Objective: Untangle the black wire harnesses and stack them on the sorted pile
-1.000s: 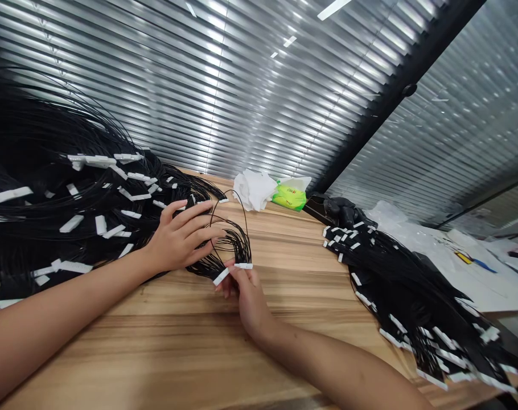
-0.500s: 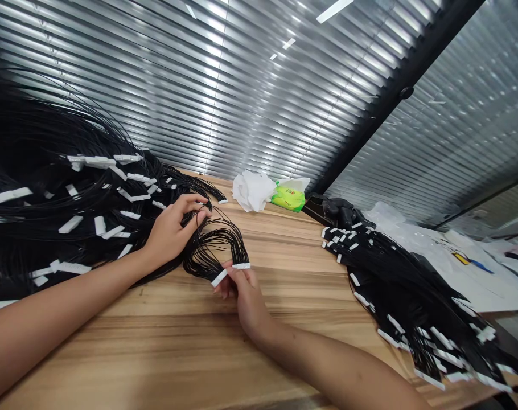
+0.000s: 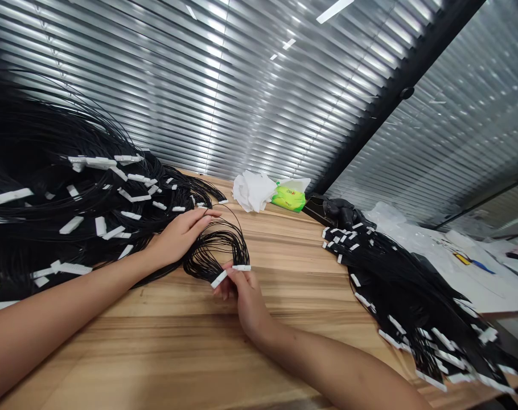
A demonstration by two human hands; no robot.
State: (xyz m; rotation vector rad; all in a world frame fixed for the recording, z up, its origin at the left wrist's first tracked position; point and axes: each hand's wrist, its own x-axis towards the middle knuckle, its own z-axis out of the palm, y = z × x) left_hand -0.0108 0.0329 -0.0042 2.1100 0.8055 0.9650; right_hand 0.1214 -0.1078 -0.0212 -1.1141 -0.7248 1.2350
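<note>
A looped bundle of thin black wires lies in front of me, with white connector strips at its ends. My right hand is closed on these ends, pinching near one white connector and another white connector. At the upper left of the loop, my left hand has its thumb and forefinger close together on the wires. Its fingertips point right, and its other fingers are partly hidden. Beside it spreads a large heap of black wires with many white connectors.
A second pile of black wires lies along the right side of the wooden table. Crumpled white tissue and a green tissue pack stand at the back. Yellow-and-blue pliers lie on a white table at right.
My left hand has shifted slightly down and right along the loop, its fingers straighter. A dark piece at its fingertips no longer shows there. My right hand keeps its hold.
</note>
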